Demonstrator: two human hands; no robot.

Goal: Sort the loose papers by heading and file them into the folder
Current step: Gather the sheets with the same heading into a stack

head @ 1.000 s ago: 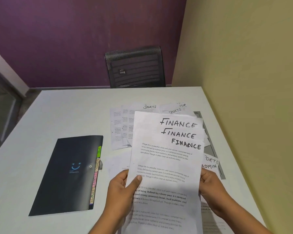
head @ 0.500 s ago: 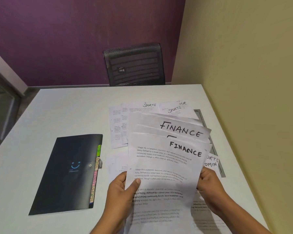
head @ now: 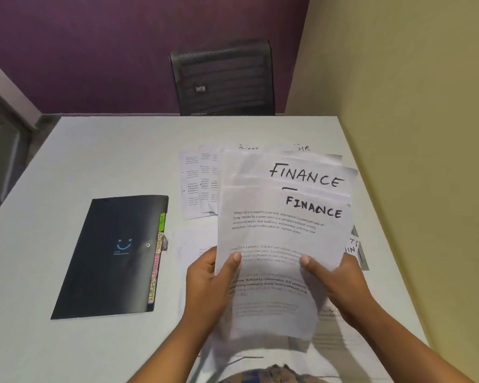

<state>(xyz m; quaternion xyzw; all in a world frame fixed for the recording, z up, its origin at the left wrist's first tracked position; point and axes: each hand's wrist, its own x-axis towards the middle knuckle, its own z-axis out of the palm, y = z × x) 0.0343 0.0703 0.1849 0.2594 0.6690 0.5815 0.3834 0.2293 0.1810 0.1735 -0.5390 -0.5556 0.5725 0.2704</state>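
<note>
Here the fanned FINANCE sheets point(head: 282, 230) are held just above the table point(head: 94, 150). The left hand point(head: 208, 283) and right hand point(head: 340, 280) each grip a side edge, thumbs on top. The edges probably want squaring first. The black folder point(head: 114, 258), well to the left, lies closed and needs opening. Other printed papers point(head: 197, 186) lie underneath; a mesh chair point(head: 224, 81) stands beyond.

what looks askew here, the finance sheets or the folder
The held FINANCE sheets are askew: fanned out, top edges staggered and tilted, so two headings and a stroke of a third show. The black folder lies closed and flat; nothing odd there.
</note>
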